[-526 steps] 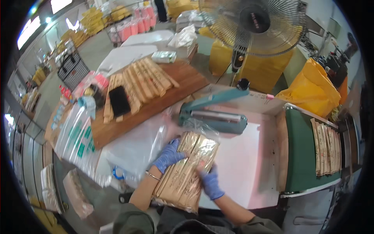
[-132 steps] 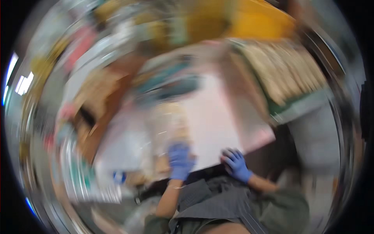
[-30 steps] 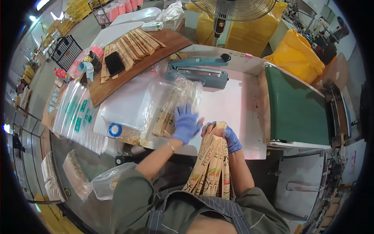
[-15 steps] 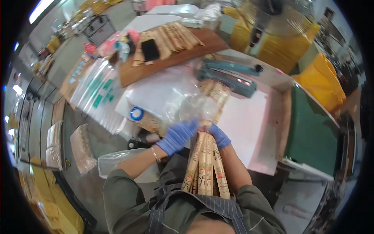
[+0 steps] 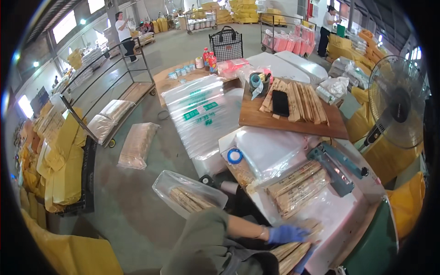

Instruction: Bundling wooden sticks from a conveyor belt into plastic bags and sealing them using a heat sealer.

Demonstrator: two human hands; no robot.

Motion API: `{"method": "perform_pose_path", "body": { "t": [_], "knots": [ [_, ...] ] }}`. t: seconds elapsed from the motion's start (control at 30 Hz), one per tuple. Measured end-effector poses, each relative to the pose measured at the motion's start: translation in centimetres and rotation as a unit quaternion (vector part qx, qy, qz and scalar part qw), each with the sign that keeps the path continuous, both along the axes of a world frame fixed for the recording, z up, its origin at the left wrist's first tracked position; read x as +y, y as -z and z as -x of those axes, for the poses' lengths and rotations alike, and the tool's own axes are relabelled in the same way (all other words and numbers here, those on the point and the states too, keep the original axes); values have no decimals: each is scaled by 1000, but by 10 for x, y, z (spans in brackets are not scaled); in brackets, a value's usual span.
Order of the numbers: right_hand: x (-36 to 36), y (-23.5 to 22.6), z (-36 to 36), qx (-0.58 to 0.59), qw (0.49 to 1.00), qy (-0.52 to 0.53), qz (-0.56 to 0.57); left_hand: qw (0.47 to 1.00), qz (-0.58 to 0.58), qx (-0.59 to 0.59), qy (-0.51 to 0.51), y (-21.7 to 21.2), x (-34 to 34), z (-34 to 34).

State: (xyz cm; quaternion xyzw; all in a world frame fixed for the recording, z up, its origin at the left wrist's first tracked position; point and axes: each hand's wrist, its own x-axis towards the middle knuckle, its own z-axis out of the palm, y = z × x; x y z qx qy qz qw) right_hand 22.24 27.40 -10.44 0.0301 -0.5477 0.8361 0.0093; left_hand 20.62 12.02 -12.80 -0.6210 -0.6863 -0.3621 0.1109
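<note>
A bundle of long, slim brown paper packets (image 5: 291, 255) with dark print stands at the lower edge, between my arms. My left hand (image 5: 288, 233), in a blue glove, is closed over its upper end, its fingertips blurred. Along the bundle's right side runs my right hand (image 5: 306, 259), also gloved in blue; it grips the packets, and the frame's edge and the bundle hide most of it. Just beyond my hands, a clear bag of similar packets (image 5: 298, 189) lies on the white worktable (image 5: 337, 213).
A teal bag sealer (image 5: 337, 169), a blue tape roll (image 5: 234, 156) and a wooden board (image 5: 293, 123) bearing packets and a black phone (image 5: 280, 103) lie beyond. An open clear bag holding packets (image 5: 190, 198) is at left. A fan (image 5: 398, 107) stands at right. Two people stand far off.
My view has swung up and left, so the hands now appear at the lower right. My left hand has come onto the bundle's top end. The bundle tilts to the right.
</note>
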Motion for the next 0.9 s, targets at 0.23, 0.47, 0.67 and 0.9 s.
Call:
{"method": "perform_pose_path", "body": {
  "t": [0.23,0.47,0.67,0.9],
  "knots": [
    [64,16,-28,93,942,157,-282,993,-81,20,82,-38,-56,-36],
    [74,2,-96,147,783,282,-534,975,210,60,-48,-184,-27,61],
    [64,-256,-60,148,608,255,-738,987,-116,-97,49,-290,32,151],
    [107,-245,-29,156,613,153,-759,973,162,50,154,-235,26,209]
  ]
}}
